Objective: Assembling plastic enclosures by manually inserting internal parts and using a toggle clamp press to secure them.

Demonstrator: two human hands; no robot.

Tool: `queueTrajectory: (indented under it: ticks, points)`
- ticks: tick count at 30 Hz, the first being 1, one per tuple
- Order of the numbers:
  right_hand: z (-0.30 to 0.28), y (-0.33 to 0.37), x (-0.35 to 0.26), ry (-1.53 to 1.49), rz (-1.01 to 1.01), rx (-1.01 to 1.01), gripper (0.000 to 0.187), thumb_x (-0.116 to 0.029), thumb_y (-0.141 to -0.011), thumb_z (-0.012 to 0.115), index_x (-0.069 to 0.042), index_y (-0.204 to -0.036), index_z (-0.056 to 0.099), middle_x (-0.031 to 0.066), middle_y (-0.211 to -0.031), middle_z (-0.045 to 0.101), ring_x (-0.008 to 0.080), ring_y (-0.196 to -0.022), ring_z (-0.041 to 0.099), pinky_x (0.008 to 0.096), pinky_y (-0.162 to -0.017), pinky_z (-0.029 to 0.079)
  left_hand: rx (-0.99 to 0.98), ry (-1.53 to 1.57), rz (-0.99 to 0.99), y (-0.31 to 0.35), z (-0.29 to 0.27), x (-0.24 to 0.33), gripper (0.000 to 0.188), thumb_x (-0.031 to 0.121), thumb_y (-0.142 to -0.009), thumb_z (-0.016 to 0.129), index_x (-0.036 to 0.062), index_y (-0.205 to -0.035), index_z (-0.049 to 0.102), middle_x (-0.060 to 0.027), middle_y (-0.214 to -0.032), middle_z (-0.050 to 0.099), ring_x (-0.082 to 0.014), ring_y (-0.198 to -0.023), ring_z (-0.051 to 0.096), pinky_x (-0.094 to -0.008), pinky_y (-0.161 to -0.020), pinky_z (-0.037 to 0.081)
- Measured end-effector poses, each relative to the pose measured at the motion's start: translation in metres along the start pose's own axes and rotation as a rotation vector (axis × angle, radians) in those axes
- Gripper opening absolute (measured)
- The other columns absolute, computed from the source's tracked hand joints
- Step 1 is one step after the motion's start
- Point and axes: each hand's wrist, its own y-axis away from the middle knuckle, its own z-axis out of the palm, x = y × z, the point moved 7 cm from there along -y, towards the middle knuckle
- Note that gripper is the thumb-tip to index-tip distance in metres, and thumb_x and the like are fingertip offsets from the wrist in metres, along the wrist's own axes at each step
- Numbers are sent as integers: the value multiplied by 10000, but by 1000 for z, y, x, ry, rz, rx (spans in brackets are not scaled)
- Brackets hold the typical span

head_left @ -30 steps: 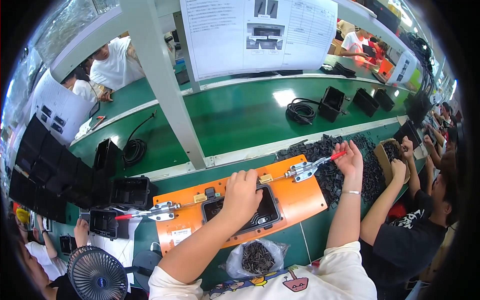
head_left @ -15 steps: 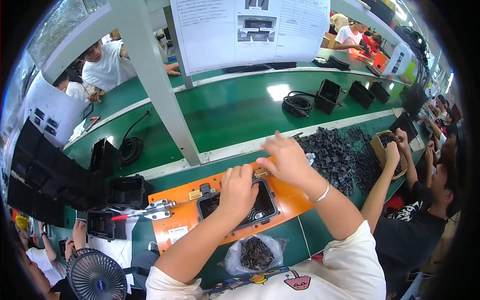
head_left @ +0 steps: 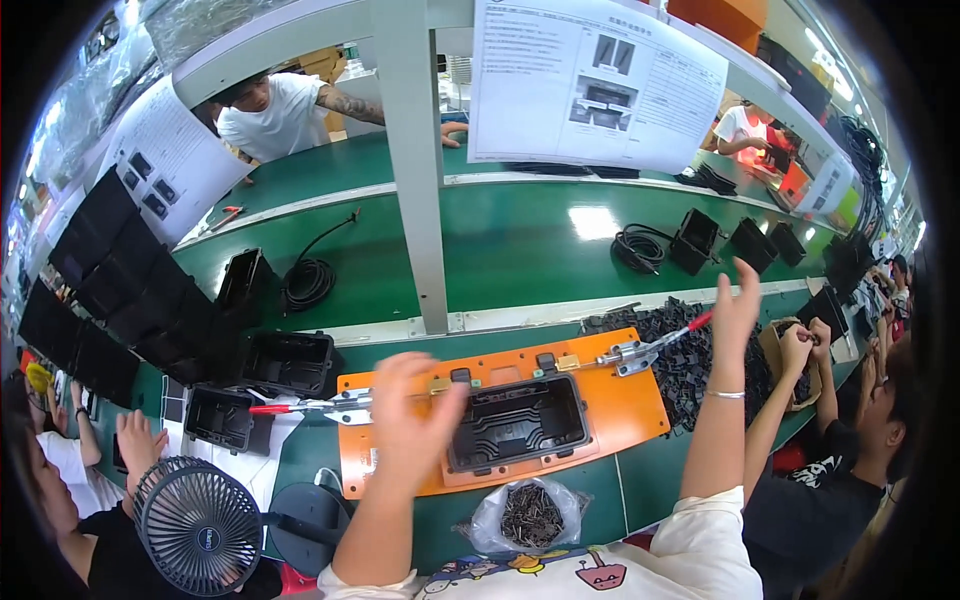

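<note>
An orange fixture plate [head_left: 630, 400] holds a black open-topped plastic box [head_left: 520, 425] in its middle. My left hand [head_left: 412, 425], slightly blurred, hovers over the plate's left part, thumb apart from the fingers and nothing seen in it. It partly hides the left toggle clamp [head_left: 335, 405], whose red handle points left. My right hand [head_left: 738, 305] is raised with fingers spread, beside the red handle tip of the right toggle clamp [head_left: 635, 355]; whether it touches the handle I cannot tell. Brass-coloured blocks [head_left: 568, 362] sit along the box's far edge.
A bag of screws [head_left: 530, 515] lies in front of the plate. Small black parts [head_left: 690, 330] are heaped at right, near a co-worker's hands [head_left: 808, 340]. More black boxes [head_left: 290, 362] and a fan [head_left: 200, 525] stand at left. A white post [head_left: 405, 180] rises behind.
My left hand has moved off the box toward the plate's left side. My right hand has gone right, uncovering the right clamp. The view has shifted, so the bench appears farther right.
</note>
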Motion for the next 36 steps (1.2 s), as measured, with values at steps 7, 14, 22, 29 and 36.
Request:
queueTrajectory:
  ticks: [7, 14, 22, 29, 36]
  points:
    - [80, 91, -132, -538, -17, -817, 192, -64, -796, 712, -17, -971, 651, 30, -875, 635, 103, -769, 614, 239, -676, 504, 918, 484, -798, 81, -114, -122, 361, 202, -877, 593, 56, -1187, 479, -49, -1163, 515, -171, -1093, 463, -430, -973, 310]
    - [144, 182, -258, -414, -547, -1289, 252, -135, -718, 780, 14, -871, 646, 141, -833, 627, 282, -742, 652, 341, -675, 519, 992, 826, -838, 85, -127, -164, 557, 245, -865, 618, 36, -1316, 367, -155, -1274, 439, -253, -1208, 402, -440, -1037, 271]
    - [159, 189, -270, -304, -551, -1551, 225, -140, -693, 791, -8, -821, 661, 148, -760, 659, 287, -737, 644, 368, -662, 497, 1015, 546, -763, 56, -137, -123, 593, 215, -859, 644, 66, -1338, 328, -111, -1171, 516, -190, -1058, 514, -372, -895, 367]
    - [167, 189, -267, -268, -465, -1596, 215, -156, -676, 804, -11, -750, 664, 135, -695, 648, 270, -679, 632, 359, -628, 487, 1028, 511, -482, 7, -153, -109, 226, 267, -934, 606, 44, -933, 569, -26, -661, 553, -122, -665, 565, -246, -644, 436]
    - [164, 188, -269, -304, -401, -1545, 229, -138, -650, 811, -6, -723, 639, 138, -673, 634, 270, -652, 623, 350, -611, 485, 315, 169, -333, -23, -59, -64, 344, 285, -930, 595, 99, -646, 537, -17, -529, 485, -102, -455, 446, -264, -451, 343]
